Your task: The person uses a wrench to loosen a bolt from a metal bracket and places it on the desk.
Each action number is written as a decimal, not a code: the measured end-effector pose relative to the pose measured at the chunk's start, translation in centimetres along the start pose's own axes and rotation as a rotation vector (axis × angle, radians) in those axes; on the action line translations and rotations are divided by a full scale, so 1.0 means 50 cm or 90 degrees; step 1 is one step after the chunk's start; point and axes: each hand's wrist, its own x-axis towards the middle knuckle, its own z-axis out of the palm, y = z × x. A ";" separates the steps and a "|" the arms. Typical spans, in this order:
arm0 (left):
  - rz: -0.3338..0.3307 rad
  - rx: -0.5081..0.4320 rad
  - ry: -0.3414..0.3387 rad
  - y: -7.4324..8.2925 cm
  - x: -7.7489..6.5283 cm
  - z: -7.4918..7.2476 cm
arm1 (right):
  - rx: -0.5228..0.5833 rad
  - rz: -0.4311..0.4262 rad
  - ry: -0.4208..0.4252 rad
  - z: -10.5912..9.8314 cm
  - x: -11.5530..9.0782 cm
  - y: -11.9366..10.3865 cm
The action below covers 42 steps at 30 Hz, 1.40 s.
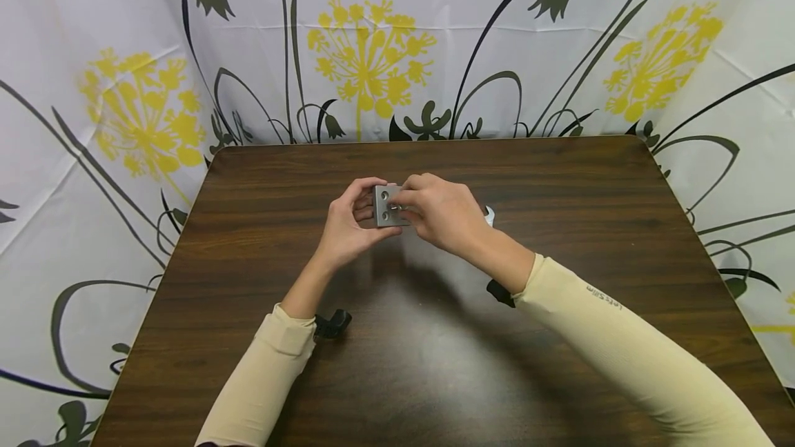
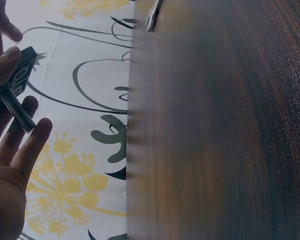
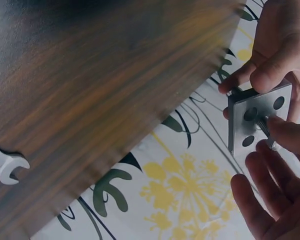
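My left hand (image 1: 345, 225) holds a small grey metal plate (image 1: 381, 216) by its edges, thumb on one edge and fingers along the opposite one. The plate has several round holes in its face. In the right wrist view, thumb and fingertips of my right hand (image 1: 444, 212) pinch a threaded bolt (image 3: 262, 125) close against the face of the plate (image 3: 238, 131). From the other side, the left wrist view shows a threaded shank (image 2: 18, 111) sticking out of the plate, its end near the left fingers.
A silver open-end wrench (image 3: 10, 165) lies on the dark wood-grain table (image 1: 261, 205), partly behind my right hand in the head view. Black straps sit at both wrists. A white curtain (image 1: 248, 47) with yellow flowers hangs behind the table's far edge.
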 end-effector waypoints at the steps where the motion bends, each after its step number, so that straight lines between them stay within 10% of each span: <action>1: 0.000 0.001 0.000 0.000 0.000 0.000 | -0.006 -0.008 0.002 0.000 -0.001 0.001; 8: 0.010 0.003 -0.001 -0.003 -0.001 -0.001 | -0.004 0.061 0.017 0.000 0.002 -0.006; 15: 0.006 -0.002 -0.002 -0.004 -0.002 -0.001 | -0.008 -0.027 0.020 0.002 -0.003 0.001; 21: 0.012 -0.008 -0.006 -0.006 -0.001 -0.002 | -0.002 0.035 0.017 0.005 0.000 -0.001; 42: 0.008 0.000 0.002 -0.006 0.000 0.001 | -0.001 -0.007 0.031 0.000 -0.004 0.008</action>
